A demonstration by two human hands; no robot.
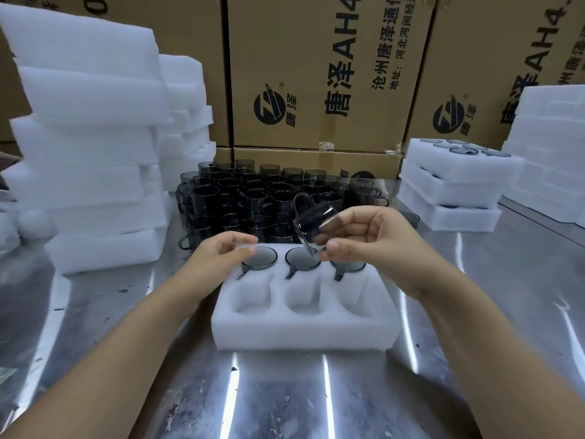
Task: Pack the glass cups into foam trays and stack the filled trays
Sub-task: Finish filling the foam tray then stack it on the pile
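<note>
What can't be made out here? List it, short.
Head view:
- Third cup in the foam tray: partly hidden by the right hand and its held cup.
- Lower trays of right stack: contents covered by trays above.
- Left hand fingertips: motion-blurred, tray contact unclear.
- Carton print: cut by top edge.

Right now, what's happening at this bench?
A person is packing cups. The right hand holds a tilted smoky dark glass cup above the far row of a white six-pocket foam tray on a shiny metal table. Three cups sit in that far row; the three near pockets are empty. The left hand hovers loosely curled at the tray's far-left corner. Loose cups wait behind the tray; filled trays are stacked at right.
</note>
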